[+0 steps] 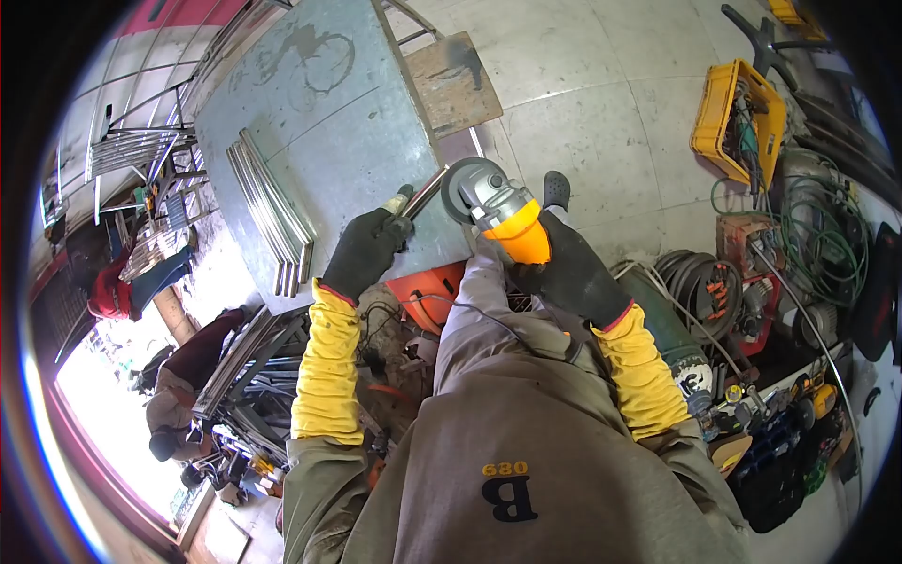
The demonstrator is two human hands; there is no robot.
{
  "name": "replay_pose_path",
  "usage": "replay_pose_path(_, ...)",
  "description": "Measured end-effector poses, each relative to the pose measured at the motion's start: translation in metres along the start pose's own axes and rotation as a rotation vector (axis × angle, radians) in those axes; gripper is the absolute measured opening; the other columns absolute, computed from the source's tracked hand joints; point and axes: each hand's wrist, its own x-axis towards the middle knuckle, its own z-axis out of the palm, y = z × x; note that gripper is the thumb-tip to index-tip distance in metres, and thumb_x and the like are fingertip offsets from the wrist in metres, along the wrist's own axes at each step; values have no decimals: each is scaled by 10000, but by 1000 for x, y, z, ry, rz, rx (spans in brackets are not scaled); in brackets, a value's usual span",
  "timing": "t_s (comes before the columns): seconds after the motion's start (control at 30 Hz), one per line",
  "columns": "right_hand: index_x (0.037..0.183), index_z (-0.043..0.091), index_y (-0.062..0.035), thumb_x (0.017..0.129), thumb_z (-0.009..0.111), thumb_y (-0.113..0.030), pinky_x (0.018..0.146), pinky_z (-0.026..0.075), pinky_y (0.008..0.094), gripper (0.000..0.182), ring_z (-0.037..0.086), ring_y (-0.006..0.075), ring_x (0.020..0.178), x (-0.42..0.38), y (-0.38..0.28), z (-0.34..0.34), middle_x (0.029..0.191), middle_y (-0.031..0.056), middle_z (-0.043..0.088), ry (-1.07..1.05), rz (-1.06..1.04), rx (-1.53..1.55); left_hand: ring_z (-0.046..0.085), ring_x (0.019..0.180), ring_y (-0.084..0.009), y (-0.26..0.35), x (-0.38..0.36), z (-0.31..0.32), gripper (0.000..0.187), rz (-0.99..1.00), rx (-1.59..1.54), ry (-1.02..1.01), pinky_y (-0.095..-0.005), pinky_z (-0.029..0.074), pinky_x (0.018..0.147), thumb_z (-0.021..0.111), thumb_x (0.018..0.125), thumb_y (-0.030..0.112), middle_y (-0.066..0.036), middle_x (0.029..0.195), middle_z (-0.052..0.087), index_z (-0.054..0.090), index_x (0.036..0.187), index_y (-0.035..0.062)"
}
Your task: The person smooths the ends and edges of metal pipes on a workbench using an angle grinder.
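My left hand (365,248), in a dark glove with a yellow sleeve, is closed around a short metal tube (426,195) at the edge of the grey metal table (329,132). The tube's far end points at the disc of an orange and grey angle grinder (512,226). Gripping the grinder's orange body is my right hand (575,271), gloved the same way. Its disc sits right at the tube's end, just past the table edge. Several shiny metal tubes (270,214) lie side by side on the table, left of my left hand.
A wooden board (455,83) stands beyond the table. At the right are a yellow crate (705,122) of tools, a green gas cylinder (662,320) and coiled hoses (700,291). Two people work at the left, one in a red top (111,289), near stacked metal frames (240,362).
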Motion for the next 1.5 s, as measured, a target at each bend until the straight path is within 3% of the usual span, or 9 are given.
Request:
replay_pose_path(0.17,1440,588,-31,899,806,-50,917,567,402,584,714,288,1013,0,7,1,1116,140,698,-10,-21,-3,586,671,-71,19,-5,-6,325,-98,-78,-53,-268,472,576,630,1137,294,-4,856,702,776,1166,4)
replay_pose_path(0.3,1346,616,-59,862,919,-205,823,585,427,590,754,288,914,-6,24,2,1043,157,752,85,-53,-43,592,673,-87,7,-1,-2,296,-17,-113,56,-286,495,613,627,1123,257,-7,844,700,768,1133,-3)
replay_pose_path(0.37,1346,616,-65,859,922,-209,816,586,428,593,755,290,905,-7,25,3,1040,156,753,94,-62,-20,667,794,-130,0,1,-4,401,134,76,100,-321,558,775,664,1105,187,-83,889,721,715,1479,51)
replay_pose_path(0.47,1333,621,-72,861,922,-199,801,586,427,575,757,287,883,-7,16,1,1024,151,753,104,-34,-49,682,840,-157,15,-4,-4,433,14,131,70,-330,563,832,667,1098,174,-126,943,761,689,1520,78)
replay_pose_path(0.77,1278,632,-62,870,913,-182,784,587,400,509,757,255,858,-3,-2,4,980,118,753,80,-56,-62,734,875,-242,14,-6,1,423,72,124,126,-369,573,868,667,1088,221,-229,1024,782,711,1490,97)
replay_pose_path(0.83,1381,610,-26,881,842,-70,918,564,421,552,721,348,1026,0,-7,3,1146,178,718,0,33,1,751,898,-283,9,-4,4,409,101,135,146,-379,576,872,676,1081,221,-239,1049,783,725,1467,94)
replay_pose_path(1.07,1390,597,-34,884,845,-110,913,565,434,568,711,374,1006,-7,-4,2,1148,184,714,29,102,-102,771,978,-413,6,-7,12,334,248,258,304,-456,589,835,732,1026,208,-230,1100,792,786,1329,80)
replay_pose_path(1.13,1260,629,-58,866,916,-225,801,575,442,515,748,329,882,-7,-1,3,980,154,736,102,-5,-120,771,963,-412,4,-7,15,331,248,257,315,-465,589,828,734,1019,200,-221,1079,795,789,1324,83)
replay_pose_path(1.5,1269,631,-55,856,925,-215,842,570,440,532,736,333,938,-9,-2,3,1001,143,734,80,14,-45,768,927,-408,0,-4,17,328,358,290,372,-474,589,806,741,1000,178,-205,1037,795,795,1313,96)
